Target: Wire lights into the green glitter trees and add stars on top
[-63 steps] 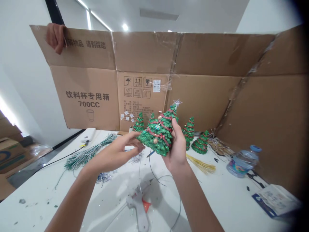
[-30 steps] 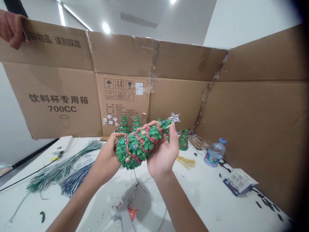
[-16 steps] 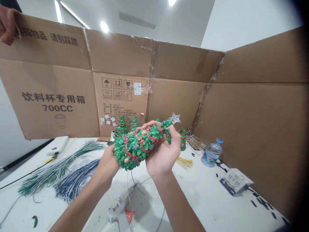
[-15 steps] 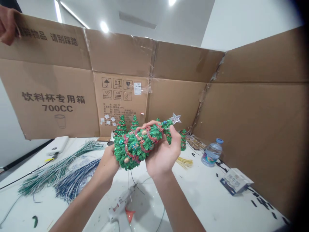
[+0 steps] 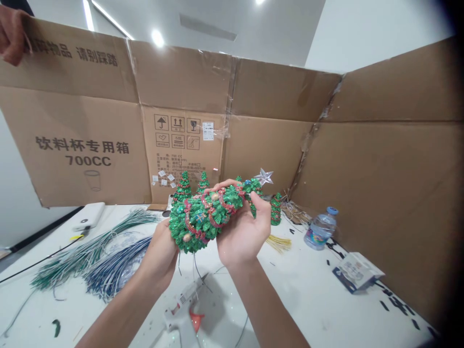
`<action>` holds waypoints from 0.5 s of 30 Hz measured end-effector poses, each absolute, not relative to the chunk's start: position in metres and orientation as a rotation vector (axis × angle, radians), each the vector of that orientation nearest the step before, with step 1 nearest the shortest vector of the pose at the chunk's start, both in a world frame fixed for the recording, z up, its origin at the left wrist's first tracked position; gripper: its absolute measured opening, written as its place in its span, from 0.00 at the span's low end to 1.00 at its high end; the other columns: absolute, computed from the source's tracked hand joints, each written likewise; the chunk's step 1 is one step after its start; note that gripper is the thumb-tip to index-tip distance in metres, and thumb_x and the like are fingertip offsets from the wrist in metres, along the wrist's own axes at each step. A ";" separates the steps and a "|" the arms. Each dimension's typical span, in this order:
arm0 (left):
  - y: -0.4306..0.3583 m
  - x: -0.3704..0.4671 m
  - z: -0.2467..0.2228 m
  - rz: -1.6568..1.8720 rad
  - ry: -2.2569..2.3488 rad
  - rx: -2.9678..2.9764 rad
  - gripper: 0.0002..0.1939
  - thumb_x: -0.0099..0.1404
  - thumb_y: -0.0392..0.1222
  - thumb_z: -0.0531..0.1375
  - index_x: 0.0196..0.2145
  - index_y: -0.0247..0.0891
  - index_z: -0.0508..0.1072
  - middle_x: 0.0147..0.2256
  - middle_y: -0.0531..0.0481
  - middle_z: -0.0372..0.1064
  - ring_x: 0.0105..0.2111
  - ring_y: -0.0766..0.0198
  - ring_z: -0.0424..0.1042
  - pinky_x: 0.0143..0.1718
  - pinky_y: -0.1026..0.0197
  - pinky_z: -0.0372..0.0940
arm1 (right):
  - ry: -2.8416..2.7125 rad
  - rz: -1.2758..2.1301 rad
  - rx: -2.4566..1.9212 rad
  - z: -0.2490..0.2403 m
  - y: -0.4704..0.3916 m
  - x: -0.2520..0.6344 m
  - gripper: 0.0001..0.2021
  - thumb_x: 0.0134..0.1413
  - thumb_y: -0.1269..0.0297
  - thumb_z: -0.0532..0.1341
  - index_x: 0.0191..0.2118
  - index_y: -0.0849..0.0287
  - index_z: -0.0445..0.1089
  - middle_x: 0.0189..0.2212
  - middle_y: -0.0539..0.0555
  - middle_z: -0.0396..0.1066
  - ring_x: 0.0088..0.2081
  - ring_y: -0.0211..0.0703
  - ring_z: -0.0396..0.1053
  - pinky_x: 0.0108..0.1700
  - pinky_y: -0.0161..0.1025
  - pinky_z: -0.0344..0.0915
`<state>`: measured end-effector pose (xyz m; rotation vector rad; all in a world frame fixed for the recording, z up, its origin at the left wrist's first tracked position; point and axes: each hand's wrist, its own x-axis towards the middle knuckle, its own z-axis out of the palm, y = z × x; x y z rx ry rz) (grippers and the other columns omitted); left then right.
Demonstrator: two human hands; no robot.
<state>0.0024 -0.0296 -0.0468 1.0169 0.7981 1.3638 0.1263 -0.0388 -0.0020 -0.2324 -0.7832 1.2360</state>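
Observation:
A small green Christmas tree (image 5: 203, 216) with red garland and baubles lies tilted between my hands, its clear star (image 5: 264, 177) pointing up to the right. My left hand (image 5: 163, 246) grips the base end; its fingertips are hidden behind the tree. Around the upper part is my right hand (image 5: 244, 232), with fingers behind the tree and the thumb close to the tip below the star. Thin dark wires hang under the base. Beneath the tree, a white glue gun (image 5: 184, 309) with an orange-red trigger rests on the table.
More small trees (image 5: 276, 210) stand behind my hands. Green wires (image 5: 90, 246) and blue wires (image 5: 119, 266) lie at left, near a white power bank (image 5: 89, 216). At right are a water bottle (image 5: 321, 229) and a small box (image 5: 357, 272). Another person's hand (image 5: 13, 36) holds the cardboard wall (image 5: 181, 79).
The tree has turned slightly in my hands, and my right thumb has shifted a little down and left. A second dark wire now shows below the base. The view has moved slightly.

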 end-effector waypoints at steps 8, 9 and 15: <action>-0.031 0.005 -0.048 1.422 0.798 0.957 0.24 0.56 0.54 0.74 0.47 0.39 0.84 0.38 0.45 0.85 0.45 0.47 0.83 0.50 0.50 0.77 | -0.787 1.254 -0.241 -0.001 -0.040 0.123 0.20 0.63 0.46 0.53 0.38 0.50 0.79 0.36 0.57 0.80 0.51 0.60 0.78 0.60 0.60 0.70; -0.031 0.006 -0.047 1.432 0.798 0.949 0.24 0.55 0.53 0.74 0.47 0.40 0.84 0.39 0.45 0.85 0.46 0.47 0.83 0.51 0.50 0.77 | -0.783 1.255 -0.235 -0.002 -0.040 0.123 0.20 0.63 0.46 0.53 0.38 0.51 0.79 0.36 0.57 0.80 0.51 0.59 0.78 0.60 0.59 0.70; -0.036 0.014 -0.041 1.495 0.776 0.826 0.27 0.52 0.51 0.75 0.48 0.38 0.84 0.42 0.45 0.86 0.48 0.47 0.82 0.52 0.50 0.76 | -0.755 1.256 -0.167 -0.005 -0.038 0.121 0.22 0.64 0.46 0.52 0.39 0.53 0.80 0.35 0.56 0.80 0.47 0.58 0.78 0.57 0.58 0.72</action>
